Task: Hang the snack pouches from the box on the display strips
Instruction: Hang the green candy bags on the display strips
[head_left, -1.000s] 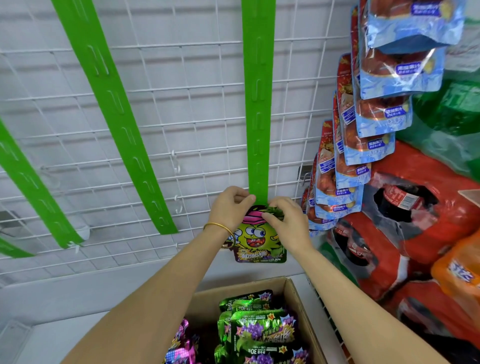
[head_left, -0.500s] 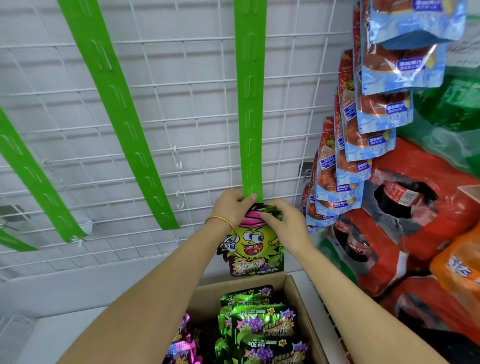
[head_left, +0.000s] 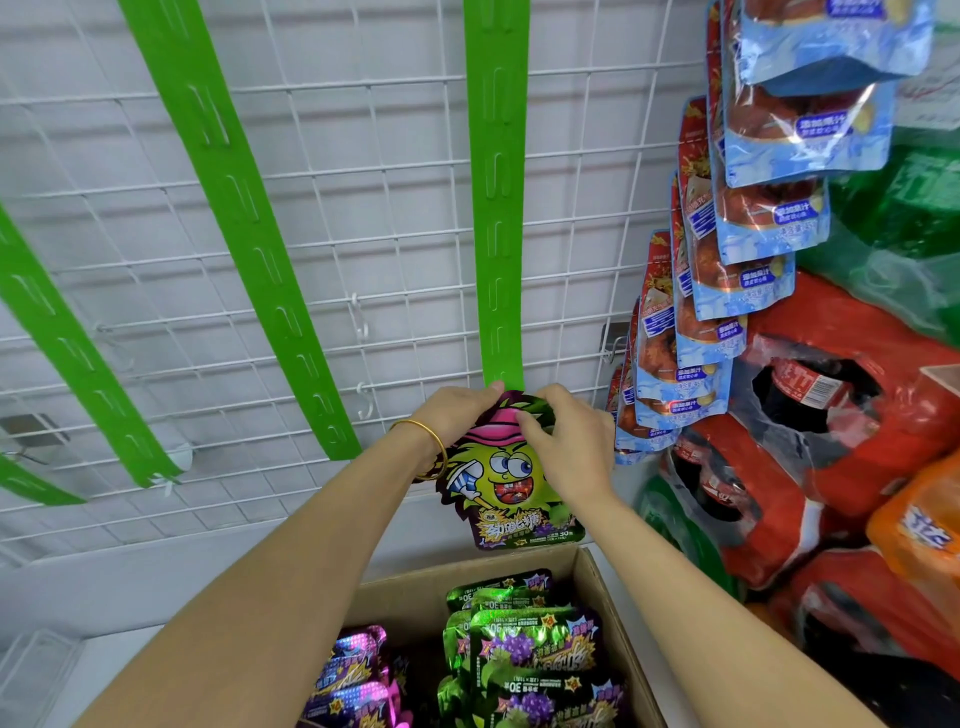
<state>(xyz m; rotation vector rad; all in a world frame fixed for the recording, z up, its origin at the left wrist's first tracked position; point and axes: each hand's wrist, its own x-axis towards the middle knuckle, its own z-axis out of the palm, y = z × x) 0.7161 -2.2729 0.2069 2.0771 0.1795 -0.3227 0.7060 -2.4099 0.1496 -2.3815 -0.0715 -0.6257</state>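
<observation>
A snack pouch with a yellow cartoon face and pink hat hangs at the bottom end of the middle green display strip. My left hand pinches the pouch's top left edge right at the strip's end. On the top right edge of the pouch, my right hand pinches with thumb and fingers. Its hang hole is hidden behind my fingers. Below stands an open cardboard box holding several green and purple pouches.
Two more bare green strips slant down the white wire grid to the left. A column of blue and red snack bags hangs on the right, with red and orange bagged goods stacked beside the box.
Both hands and the pouch sit a little lower and further left in view. The pouch has tilted slightly, its bottom swung to the right.
</observation>
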